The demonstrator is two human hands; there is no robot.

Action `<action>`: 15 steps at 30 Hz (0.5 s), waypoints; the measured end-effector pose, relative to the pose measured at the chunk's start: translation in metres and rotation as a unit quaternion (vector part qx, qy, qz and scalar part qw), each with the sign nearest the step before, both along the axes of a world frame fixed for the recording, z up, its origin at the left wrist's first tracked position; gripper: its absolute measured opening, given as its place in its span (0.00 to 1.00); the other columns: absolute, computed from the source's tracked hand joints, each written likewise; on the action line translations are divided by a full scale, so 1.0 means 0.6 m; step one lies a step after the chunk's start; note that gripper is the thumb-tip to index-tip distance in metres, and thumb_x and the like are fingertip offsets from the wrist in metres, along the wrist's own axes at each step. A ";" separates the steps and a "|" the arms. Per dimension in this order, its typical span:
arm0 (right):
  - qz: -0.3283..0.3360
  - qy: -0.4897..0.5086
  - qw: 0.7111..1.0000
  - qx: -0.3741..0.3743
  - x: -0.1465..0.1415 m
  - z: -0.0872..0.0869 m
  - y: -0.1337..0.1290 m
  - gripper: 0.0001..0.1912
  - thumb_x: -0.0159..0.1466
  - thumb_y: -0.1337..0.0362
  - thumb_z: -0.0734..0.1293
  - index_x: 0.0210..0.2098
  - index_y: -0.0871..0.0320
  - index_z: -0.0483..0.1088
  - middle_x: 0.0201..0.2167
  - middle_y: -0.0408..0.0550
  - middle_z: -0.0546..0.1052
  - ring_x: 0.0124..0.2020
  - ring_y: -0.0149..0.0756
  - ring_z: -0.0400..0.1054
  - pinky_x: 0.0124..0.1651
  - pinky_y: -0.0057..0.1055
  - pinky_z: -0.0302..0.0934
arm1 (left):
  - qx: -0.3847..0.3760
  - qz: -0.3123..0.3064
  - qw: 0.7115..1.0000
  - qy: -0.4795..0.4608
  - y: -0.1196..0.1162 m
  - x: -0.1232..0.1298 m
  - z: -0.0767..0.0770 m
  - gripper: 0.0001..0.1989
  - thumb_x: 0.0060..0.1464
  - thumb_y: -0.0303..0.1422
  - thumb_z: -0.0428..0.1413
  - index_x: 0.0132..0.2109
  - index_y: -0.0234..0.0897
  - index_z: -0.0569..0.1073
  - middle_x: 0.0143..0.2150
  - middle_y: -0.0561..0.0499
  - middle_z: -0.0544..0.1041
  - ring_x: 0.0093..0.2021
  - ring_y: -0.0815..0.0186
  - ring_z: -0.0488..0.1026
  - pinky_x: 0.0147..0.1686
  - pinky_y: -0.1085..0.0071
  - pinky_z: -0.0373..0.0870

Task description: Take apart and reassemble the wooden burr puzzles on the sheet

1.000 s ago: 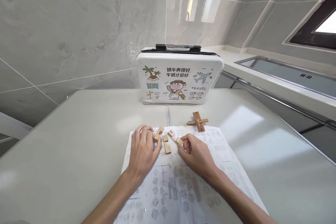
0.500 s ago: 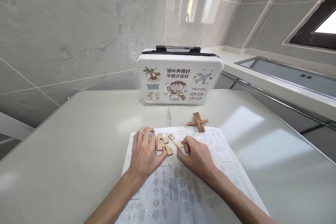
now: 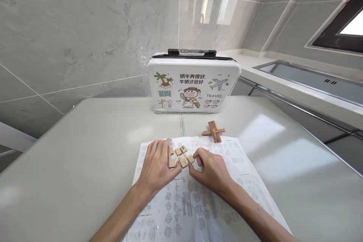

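Observation:
Three notched pale wooden puzzle pieces lie side by side on a printed instruction sheet [image 3: 181, 196]. My left hand [image 3: 155, 164] curls around the left puzzle piece [image 3: 171, 163], its fingers along the far side and its thumb near the lower end. Beside that sits the middle puzzle piece [image 3: 183, 163], slightly slanted. My right hand [image 3: 211, 166] pinches the lower end of the right puzzle piece [image 3: 190, 159], which is marked with a 3 at its far end. Part of the left piece is hidden by my fingers.
Beyond the sheet stands a darker wooden cross-shaped assembly [image 3: 214, 132]. A white cartoon-printed case [image 3: 195, 87] wrapped in clear plastic stands against the tiled wall [image 3: 93, 26]. A counter with a sink [image 3: 312, 79] is at the right of the white table [image 3: 85, 151].
The right piece has slid left and lies closer against the middle piece, my right hand moving with it. The left piece has shifted slightly toward me, and my left fingers cover more of it.

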State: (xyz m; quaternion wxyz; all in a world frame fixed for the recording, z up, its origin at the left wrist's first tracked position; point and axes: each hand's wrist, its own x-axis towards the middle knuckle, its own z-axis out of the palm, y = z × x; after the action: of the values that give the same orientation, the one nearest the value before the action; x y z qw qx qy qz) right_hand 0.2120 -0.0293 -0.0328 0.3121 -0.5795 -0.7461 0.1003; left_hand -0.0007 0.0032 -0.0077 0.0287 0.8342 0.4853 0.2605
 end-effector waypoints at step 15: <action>0.094 -0.011 0.995 0.028 0.003 0.001 -0.003 0.07 0.65 0.68 0.66 0.42 0.54 0.72 0.28 0.40 0.72 0.26 0.31 0.64 0.29 0.29 0.48 | -0.088 -0.167 0.982 -0.015 -0.008 0.005 -0.001 0.32 0.57 0.31 0.61 0.67 0.47 0.64 0.67 0.44 0.68 0.68 0.49 0.64 0.66 0.50 0.66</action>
State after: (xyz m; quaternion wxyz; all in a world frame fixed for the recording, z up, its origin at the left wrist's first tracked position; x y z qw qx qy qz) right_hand 0.2139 -0.0313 -0.0320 0.3093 -0.4989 -0.8031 0.1024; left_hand 0.0022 -0.0015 -0.0084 0.1520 0.8936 0.3600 0.2209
